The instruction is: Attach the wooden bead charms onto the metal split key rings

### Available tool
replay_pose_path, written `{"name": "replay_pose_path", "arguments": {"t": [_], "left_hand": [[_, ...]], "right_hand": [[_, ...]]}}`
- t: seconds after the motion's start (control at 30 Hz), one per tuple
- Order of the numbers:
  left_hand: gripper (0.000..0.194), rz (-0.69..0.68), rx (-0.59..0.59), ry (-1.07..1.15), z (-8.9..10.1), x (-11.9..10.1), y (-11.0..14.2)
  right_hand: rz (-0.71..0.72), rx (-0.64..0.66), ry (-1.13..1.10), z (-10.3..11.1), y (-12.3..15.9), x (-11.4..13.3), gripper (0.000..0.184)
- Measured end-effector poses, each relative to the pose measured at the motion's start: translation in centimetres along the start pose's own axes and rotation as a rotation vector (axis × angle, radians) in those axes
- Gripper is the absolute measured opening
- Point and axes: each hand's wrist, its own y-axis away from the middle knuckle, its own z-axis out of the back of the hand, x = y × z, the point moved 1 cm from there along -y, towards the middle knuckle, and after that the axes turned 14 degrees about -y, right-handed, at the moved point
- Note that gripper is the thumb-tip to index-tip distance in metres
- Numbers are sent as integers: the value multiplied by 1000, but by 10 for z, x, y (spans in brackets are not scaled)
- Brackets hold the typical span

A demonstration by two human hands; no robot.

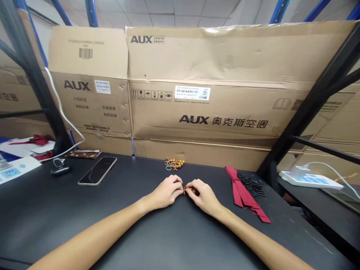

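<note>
Both my hands meet over the middle of the black table, around a small string of brown wooden beads (193, 190). My right hand (207, 197) is closed on the beads, thumb and forefinger pinching them from the right, and it hides part of the string. At the left end of the same string, my left hand (168, 192) has its fingertips pressed together in a pinch. Just beyond the hands lies a small pile of similar brown bead keychains (178, 162) with silver rings.
Red ribbon strips (244, 195) lie at right beside a heap of black loops (252, 185). A phone (98, 171) and a small black device (60, 168) rest at left. Cardboard boxes (225, 101) wall the back. Power strips (312, 180) sit at both sides.
</note>
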Motion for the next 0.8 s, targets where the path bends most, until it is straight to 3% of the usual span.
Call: {"name": "replay_pose_path", "arguments": {"t": [0.27, 0.57, 0.8], "left_hand": [[12, -56, 9, -74, 2, -5, 1], [13, -65, 16, -113, 1, -3, 1], [13, 27, -3, -263, 5, 11, 0]], "right_hand": [[59, 88, -128, -1, 2, 7, 13], [-64, -37, 22, 4, -2, -8, 13], [10, -32, 249, 13, -6, -27, 19]]}}
